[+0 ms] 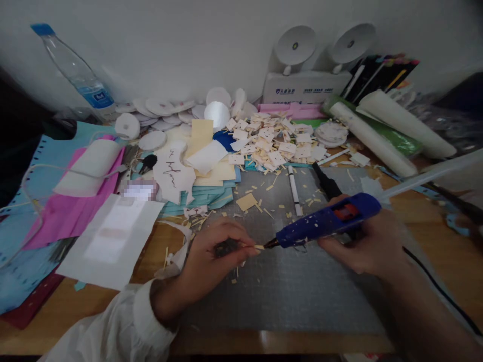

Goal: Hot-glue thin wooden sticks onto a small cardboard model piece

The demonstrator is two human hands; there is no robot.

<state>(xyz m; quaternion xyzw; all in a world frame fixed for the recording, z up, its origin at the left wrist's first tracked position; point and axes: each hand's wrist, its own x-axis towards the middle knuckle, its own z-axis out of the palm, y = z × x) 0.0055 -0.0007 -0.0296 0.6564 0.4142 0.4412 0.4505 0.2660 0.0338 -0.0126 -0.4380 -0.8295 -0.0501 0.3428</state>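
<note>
Water bottle (75, 73) leaning at the back left, heap of small cream tags (277, 141) mid-table, white discs (166, 108) behind, pink paper (71, 211) and white sheet (111, 241) left, rolled papers (381, 138) right.

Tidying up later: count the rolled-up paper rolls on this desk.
2: a white roll lying on green sheet at back right, and a second white roll just beyond it. Clutter may hide others.

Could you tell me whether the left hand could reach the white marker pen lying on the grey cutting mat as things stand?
Probably not right away: the left hand pinches a small cream strip, though the white marker pen lies uncovered on the grey cutting mat.
</note>
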